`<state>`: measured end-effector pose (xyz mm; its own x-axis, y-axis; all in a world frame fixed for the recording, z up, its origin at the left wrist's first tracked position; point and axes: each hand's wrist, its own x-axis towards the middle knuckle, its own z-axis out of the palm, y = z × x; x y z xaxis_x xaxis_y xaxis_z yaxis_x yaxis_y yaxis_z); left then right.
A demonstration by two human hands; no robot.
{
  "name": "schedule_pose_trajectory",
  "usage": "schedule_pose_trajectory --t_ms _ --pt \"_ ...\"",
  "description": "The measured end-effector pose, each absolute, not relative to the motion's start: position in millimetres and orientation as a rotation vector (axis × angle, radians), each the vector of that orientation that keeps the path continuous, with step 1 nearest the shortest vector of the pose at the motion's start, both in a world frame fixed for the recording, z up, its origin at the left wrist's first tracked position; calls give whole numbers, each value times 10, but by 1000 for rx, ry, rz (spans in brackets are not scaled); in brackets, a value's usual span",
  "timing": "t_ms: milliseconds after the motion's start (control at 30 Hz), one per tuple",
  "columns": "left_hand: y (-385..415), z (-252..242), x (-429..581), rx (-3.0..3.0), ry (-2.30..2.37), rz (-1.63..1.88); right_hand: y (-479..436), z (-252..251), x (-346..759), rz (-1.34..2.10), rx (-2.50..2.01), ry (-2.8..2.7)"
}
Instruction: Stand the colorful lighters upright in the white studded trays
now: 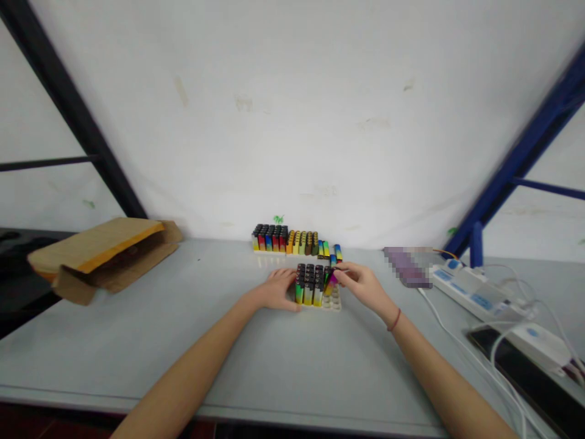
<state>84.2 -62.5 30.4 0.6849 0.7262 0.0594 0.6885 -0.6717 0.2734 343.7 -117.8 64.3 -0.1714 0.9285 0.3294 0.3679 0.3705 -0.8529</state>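
Note:
A white plastic tray [332, 303] with round holes stands on the table, filled on its left with rows of upright lighters [309, 292] with black tops. My left hand [278, 288] is curved against the left side of the tray, thumb at the front corner and fingers farther back, holding it. Above the tray's right part, my right hand [359, 283] pinches a purple-and-yellow lighter [329, 283] that leans at a slant. Its lower end is close to the holes; whether it sits in one I cannot tell. Bare holes show at the tray's front right.
Behind stand a block of black-topped lighters [270, 239] and a yellow-to-brown block [302, 242]. A few loose lighters [323, 249] lie beside them. An opened cardboard box [109, 250] is at left. At right are a power strip [479, 299], white cables and a dark phone-like slab [525, 378].

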Motion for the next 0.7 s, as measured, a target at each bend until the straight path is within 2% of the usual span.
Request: schedule_pose_trajectory --t_ms 500,567,700 --pt "-628 313 846 2667 1138 237 -1160 675 3514 740 -1123 -1853" --pt "-634 325 847 2663 1143 235 -1118 628 3556 628 -1205 -1813" --pt "-646 345 852 2659 1150 215 -1022 478 3660 188 -1488 -1997"
